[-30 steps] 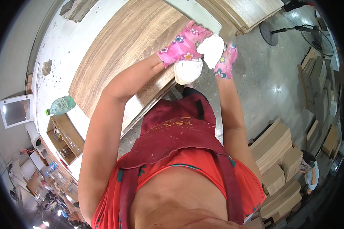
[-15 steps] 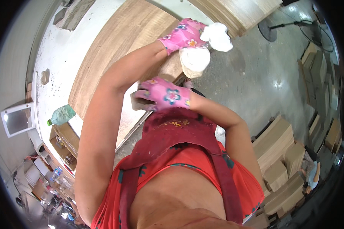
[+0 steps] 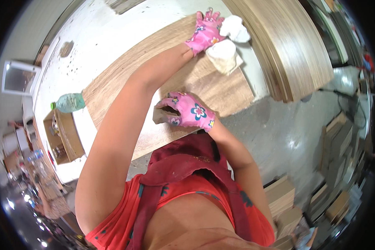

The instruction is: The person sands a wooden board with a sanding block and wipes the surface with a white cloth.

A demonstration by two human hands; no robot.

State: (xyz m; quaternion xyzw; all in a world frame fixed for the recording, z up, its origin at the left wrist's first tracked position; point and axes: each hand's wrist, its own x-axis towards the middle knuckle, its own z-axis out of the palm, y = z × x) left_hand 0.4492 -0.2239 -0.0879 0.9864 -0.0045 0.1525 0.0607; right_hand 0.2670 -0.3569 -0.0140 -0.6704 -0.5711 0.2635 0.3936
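My left hand [image 3: 205, 31], in a pink flowered glove, lies with its fingers spread at the far edge of a wood-grain board [image 3: 125, 85]. Right beside it are two crumpled white cloths: one wad [image 3: 234, 29] past the board's far side, and another, cream-tinged wad [image 3: 223, 57] nearer me. Closer to my body, my right hand [image 3: 189, 110], gloved the same way, is curled round a small grey-brown block [image 3: 158, 115] above the board's near part. The glove covers part of the block, and I cannot tell whether it touches the board.
The board lies on a white worktable [image 3: 81, 35]. A stack of wood-grain panels [image 3: 298, 50] stands at the right. On the left are a green plastic bottle [image 3: 68, 103] lying on its side and an open cardboard box [image 3: 73, 139]. More boards [image 3: 339, 146] are piled on the floor.
The whole view has turned, bringing the panel stack further in. My left fingers, bent toward the cloths before, are now spread on the board. My right hand keeps the block.
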